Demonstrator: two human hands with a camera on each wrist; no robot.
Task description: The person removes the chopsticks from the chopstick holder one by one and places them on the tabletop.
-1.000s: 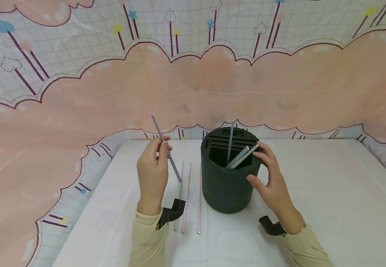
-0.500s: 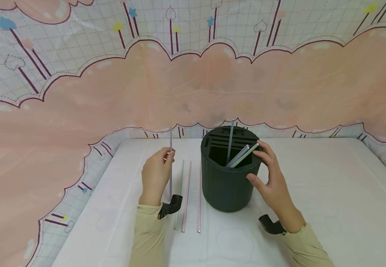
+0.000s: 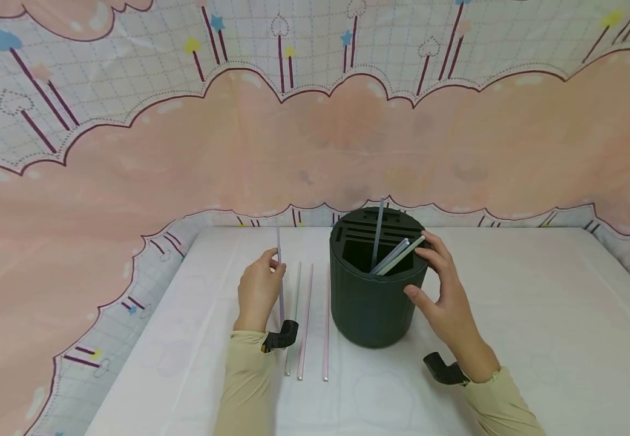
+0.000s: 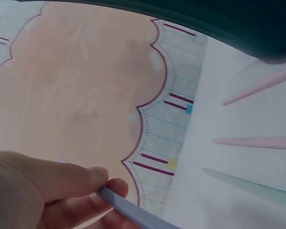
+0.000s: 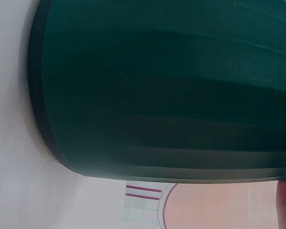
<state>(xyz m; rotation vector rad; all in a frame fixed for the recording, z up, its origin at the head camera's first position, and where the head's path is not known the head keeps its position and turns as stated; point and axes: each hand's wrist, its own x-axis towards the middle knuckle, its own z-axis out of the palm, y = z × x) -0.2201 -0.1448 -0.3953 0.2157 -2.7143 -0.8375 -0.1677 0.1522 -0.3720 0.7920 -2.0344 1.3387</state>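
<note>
In the head view my left hand pinches a lavender pencil-like stick between thumb and fingers, above the table's left part. The left wrist view shows the lavender stick leaving the fingertips towards the lower right. A dark green pen holder with a slotted top stands upright. Several pale sticks lean in its front opening. My right hand holds the holder's right side, thumb at the front and fingers by the rim. In the right wrist view the holder's ribbed wall fills most of the frame, with one fingertip touching it.
Between the left hand and the holder lie a pale green stick and two pink ones, the left pink stick and the right pink stick, roughly parallel. The white table ends at a patterned backdrop.
The lavender stick has turned from slanted to nearly upright in the head view. My left hand has moved slightly right and lower, still pinching it. The right hand and holder stay put.
</note>
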